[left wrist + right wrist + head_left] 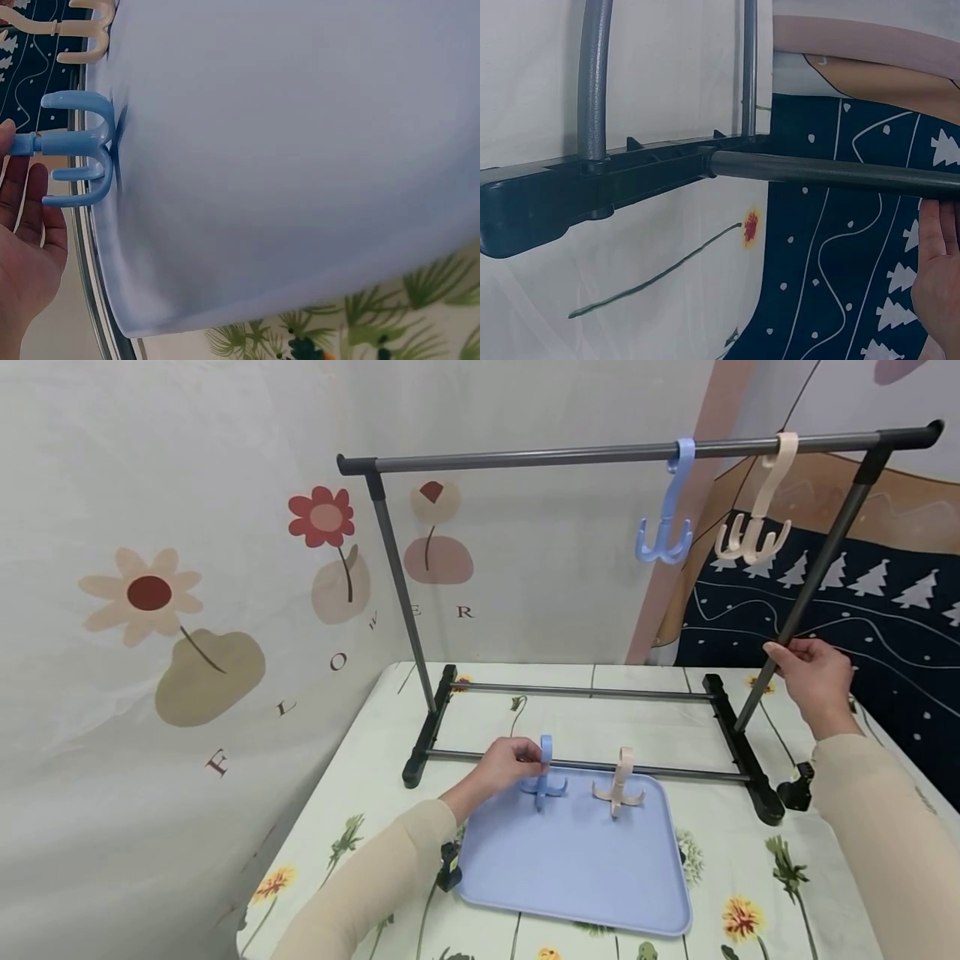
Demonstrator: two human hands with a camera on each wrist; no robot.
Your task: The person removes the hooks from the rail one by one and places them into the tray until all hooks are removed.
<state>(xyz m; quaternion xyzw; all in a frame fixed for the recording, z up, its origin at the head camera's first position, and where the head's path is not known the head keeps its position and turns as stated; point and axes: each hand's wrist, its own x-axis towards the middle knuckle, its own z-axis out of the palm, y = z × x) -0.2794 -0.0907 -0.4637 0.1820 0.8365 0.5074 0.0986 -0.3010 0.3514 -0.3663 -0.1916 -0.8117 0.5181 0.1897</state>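
Note:
My left hand point(504, 764) pinches the stem of a blue four-prong hook point(546, 787), whose prongs are at the back of a blue tray point(577, 860). In the left wrist view the hook's prongs point(101, 146) point back toward my fingers. Beside it on the tray stands a cream hook point(618, 785), touched by neither hand. My right hand point(813, 681) grips the right post point(798, 597) of a dark metal rack. From the rack's top bar point(525, 458) hang another blue hook point(667, 518) and another cream hook point(761, 510), side by side near the right end.
The rack's black feet point(742, 760) and two lower bars point(585, 692) rest on a flower-print tablecloth point(360, 877), behind the tray. A pale wall point(225, 460) with printed flowers rises at the left. A dark tree-print cloth point(862, 610) hangs at the right.

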